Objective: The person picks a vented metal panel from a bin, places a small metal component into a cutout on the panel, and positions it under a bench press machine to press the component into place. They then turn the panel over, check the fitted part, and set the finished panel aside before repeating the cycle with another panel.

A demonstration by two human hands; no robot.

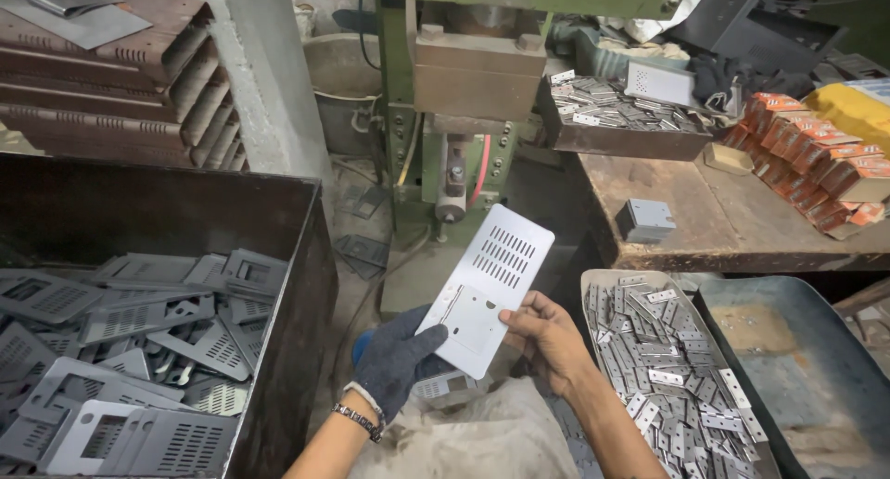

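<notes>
A flat grey metal plate [487, 284] with rows of vent slots near its top and small punched holes lower down is held up in the middle of the view. My left hand [399, 358], in a dark knit glove, grips its lower left edge. My bare right hand [547, 340] pinches its lower right edge. The plate tilts to the right, in front of a green press machine [464, 117].
A dark metal bin [297, 284] on the left holds several punched, slotted plates. A grey tray [598, 284] on the right holds several small metal hinges. A wooden bench [723, 219] carries a small metal bracket, orange boxes and another tray of parts.
</notes>
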